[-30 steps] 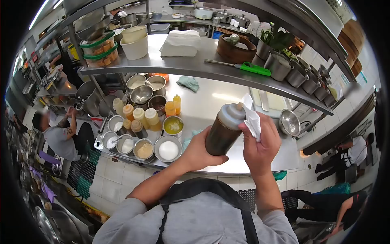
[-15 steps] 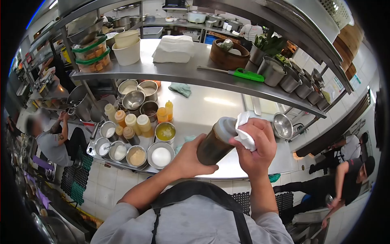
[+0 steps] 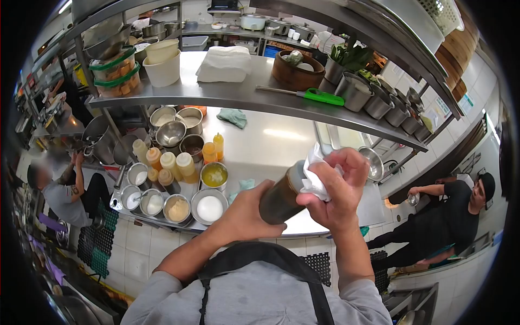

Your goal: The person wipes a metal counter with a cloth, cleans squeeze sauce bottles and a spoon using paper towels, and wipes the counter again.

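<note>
Above the near side of the shiny stainless-steel bench: dark-brown cylindrical plastic squeeze bottle, held tilted, top leaning right. Left hand wrapped round its lower body, gripping. Right hand pinching crumpled white wipe, paper or cloth, against bottle's top; cap hidden. Left of it on bench: round steel bowl with white contents, steel pot of yellow liquid, upright pale and orange squeeze bottles. Crumpled pale-green cloth farther back, near steel shelf.
</note>
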{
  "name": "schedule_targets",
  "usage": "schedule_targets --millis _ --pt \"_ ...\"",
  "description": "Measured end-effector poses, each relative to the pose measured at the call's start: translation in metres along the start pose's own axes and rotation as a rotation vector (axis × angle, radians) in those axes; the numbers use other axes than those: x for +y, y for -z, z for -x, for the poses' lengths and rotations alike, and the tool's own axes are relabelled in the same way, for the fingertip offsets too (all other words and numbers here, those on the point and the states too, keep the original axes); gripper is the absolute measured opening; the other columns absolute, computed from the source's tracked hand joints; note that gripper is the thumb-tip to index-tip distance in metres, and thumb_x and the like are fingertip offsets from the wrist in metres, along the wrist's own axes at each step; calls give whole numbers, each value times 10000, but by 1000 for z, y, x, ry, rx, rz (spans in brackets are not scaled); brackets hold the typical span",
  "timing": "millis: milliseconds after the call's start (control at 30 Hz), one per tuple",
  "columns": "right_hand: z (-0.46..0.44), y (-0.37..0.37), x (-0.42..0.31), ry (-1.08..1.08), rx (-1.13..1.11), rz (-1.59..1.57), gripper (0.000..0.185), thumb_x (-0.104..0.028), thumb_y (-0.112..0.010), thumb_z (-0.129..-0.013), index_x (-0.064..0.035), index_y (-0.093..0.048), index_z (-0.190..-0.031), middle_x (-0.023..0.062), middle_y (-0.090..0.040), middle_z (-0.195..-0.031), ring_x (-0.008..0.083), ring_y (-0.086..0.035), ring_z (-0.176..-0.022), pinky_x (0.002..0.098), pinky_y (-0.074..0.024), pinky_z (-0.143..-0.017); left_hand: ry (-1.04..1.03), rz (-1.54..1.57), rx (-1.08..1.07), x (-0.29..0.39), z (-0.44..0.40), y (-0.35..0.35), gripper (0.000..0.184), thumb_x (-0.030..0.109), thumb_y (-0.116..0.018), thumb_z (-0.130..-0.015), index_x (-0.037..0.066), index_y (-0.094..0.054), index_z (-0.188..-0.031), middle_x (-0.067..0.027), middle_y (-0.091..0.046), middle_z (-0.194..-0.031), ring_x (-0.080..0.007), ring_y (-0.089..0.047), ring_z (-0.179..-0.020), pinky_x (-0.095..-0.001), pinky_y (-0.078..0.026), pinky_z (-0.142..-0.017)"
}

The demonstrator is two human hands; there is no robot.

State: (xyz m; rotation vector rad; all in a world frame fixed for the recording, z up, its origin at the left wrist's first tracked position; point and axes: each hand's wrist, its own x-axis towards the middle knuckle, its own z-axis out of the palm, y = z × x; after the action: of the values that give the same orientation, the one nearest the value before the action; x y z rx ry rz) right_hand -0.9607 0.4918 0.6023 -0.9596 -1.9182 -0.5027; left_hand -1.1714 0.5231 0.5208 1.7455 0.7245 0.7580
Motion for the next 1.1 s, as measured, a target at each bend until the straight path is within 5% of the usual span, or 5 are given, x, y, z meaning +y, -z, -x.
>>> schedule_targets --millis 133,367,533,867,1100 --pt "-5 5 0 53 22 -132 576 -596 -761 -850 -29 -693 -930 119 -524 -996 244 -495 -843 339 -433 -703 -81 176 -167 -1 6 -2 799 238 -897 -662 -25 -542 -1327 -140 -698 -1135 -211 -671 -1053 -362 -519 -952" --pt "-6 -5 -23 -255 123 -918 580 -525 -560 -1031 -36 -528 -721 124 -517 -976 229 -522 -838 343 -443 -723 -34 398 -488 -7 13 0 925 218 -894 -677 -30 -475 -1464 -114 -656 -1286 -185 -608 -1181 -359 -460 -1072" --pt "-4 -12 -18 -564 284 -1286 809 -677 -184 -1074 -20 -551 -778 115 -514 -1070 231 -569 -871 371 -484 -806 -74 409 -522 0 14 2 940 218 -888 -679 -25 -460 -1481 -107 -648 -1307 -180 -600 -1194 -358 -455 -1078" --pt "0 4 -16 -787 246 -783 583 -544 -317 -1119 -20 -571 -1079 95 -550 -953 185 -564 -839 289 -443 -676 -102 379 -537 -8 25 1 951 228 -902 -670 -22 -464 -1477 -109 -635 -1341 -183 -588 -1223 -360 -440 -1096" --pt "19 11 -45 -405 -4 -852 670 -683 -669 -887 -23 -667 -999 148 -590 -1080 238 -590 -986 349 -468 -864 -22 445 -632 -10 27 3 930 199 -919 -645 -17 -496 -1444 -109 -648 -1320 -185 -595 -1217 -367 -450 -1089"
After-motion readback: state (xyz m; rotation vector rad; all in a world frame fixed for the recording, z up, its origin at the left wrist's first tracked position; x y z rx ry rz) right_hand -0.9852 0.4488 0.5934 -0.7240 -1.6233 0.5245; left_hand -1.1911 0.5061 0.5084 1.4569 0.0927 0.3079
